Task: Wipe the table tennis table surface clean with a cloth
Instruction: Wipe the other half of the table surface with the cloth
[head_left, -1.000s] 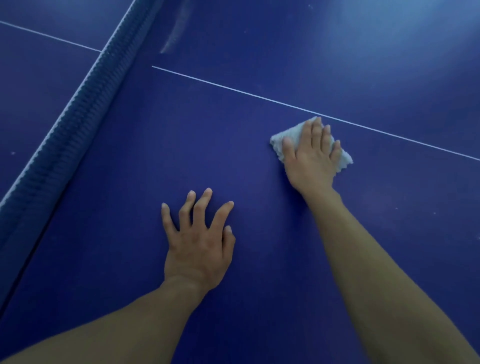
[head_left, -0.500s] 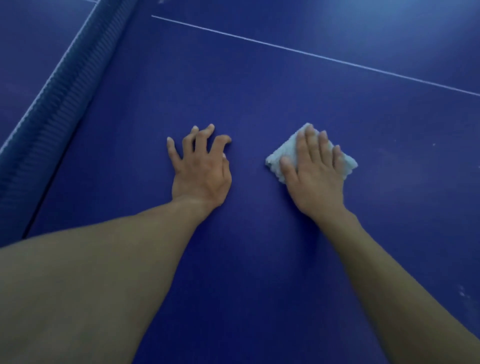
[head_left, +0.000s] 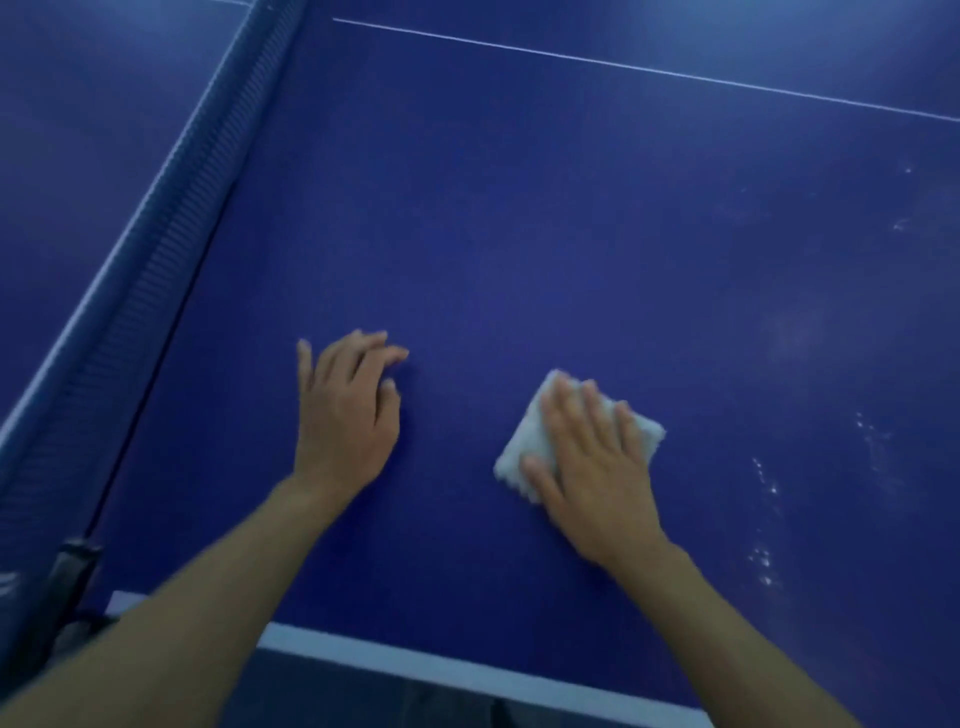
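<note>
Under the flat, straight-fingered right hand, the white cloth; left hand loose on the table

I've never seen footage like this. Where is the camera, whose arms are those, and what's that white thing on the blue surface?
There is no machine here. A person wears a wide-angle camera on their head, so the one picture looks forward and down over their own bare arms. The surface is a dark blue table tennis table, with its net running along the left and a thin white line across the top. The white stripe at the bottom is the table's near edge. The right hand lies flat on a small white folded cloth, pressing it to the table to wipe. The left hand holds nothing; its fingertips rest on the bare surface. To the right of the cloth, pale specks look like dirt not yet wiped.
</note>
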